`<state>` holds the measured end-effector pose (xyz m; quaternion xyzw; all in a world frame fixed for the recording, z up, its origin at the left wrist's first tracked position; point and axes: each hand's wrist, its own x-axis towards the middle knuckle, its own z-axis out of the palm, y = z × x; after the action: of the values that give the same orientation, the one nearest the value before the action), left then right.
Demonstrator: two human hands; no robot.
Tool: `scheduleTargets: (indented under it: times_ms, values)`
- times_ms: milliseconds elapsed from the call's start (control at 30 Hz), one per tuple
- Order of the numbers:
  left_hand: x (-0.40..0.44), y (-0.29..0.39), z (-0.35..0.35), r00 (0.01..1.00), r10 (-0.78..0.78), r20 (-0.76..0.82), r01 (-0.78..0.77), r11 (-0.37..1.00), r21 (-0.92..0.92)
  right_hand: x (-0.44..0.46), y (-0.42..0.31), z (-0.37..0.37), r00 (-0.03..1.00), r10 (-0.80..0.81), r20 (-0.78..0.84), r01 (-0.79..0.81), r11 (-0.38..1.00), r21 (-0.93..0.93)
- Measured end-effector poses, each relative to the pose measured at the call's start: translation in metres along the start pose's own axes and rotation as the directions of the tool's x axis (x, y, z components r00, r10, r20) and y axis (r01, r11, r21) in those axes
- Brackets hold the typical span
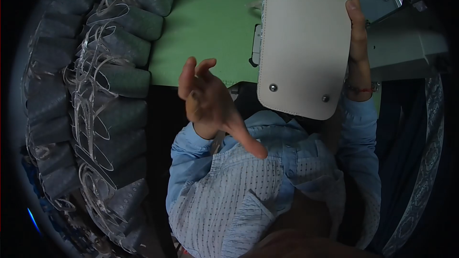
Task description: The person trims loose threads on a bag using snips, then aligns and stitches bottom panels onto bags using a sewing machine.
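In the head view my right hand point(357, 31) grips the far right edge of a bag point(306, 43). Its cream base faces up, with stitching along the rim and two round metal studs at the near end. A thin band of patterned side shows along its left edge. My left hand point(210, 95) is raised in the air left of the bag, apart from it. Its fingers are spread, the thumb points toward my shirt, and nothing is in it.
A green work surface point(205, 33) lies beyond my left hand, with a metal plate point(256, 45) partly under the bag. Rows of grey patterned bags point(124, 48) with looped pale handles line the left side. A pale machine body point(397, 50) stands at the right, near a patterned strip point(425, 129).
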<state>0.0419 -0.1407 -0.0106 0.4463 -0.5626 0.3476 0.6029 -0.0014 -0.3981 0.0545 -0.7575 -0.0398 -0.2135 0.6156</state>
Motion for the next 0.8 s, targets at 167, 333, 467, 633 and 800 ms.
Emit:
scheduleTargets:
  times_ms: [167,333,467,633,800]
  values:
    - [-0.015,-0.005,0.028,0.983,-0.163,0.083,0.164,0.987,-0.003,-0.002,0.0,-0.007,0.997,-0.034,-0.075,0.034,0.999,0.002]
    - [-0.038,-0.009,0.04,0.905,-0.369,0.21,0.381,0.925,-0.015,0.001,0.002,-0.019,0.973,-0.134,-0.187,0.119,0.989,-0.09]
    - [-0.032,-0.003,0.044,0.902,-0.333,0.273,0.384,0.909,-0.16,0.012,0.01,-0.025,0.97,-0.207,-0.128,0.195,0.975,-0.105]
    - [-0.074,0.016,0.008,0.867,-0.438,0.238,0.464,0.883,-0.065,-0.001,-0.017,0.0,0.969,-0.214,-0.127,0.217,0.976,0.017]
    - [-0.019,0.041,0.016,0.049,-0.973,0.227,0.709,-0.126,-0.693,-0.001,-0.017,0.012,0.977,-0.156,-0.146,0.175,0.976,0.13]
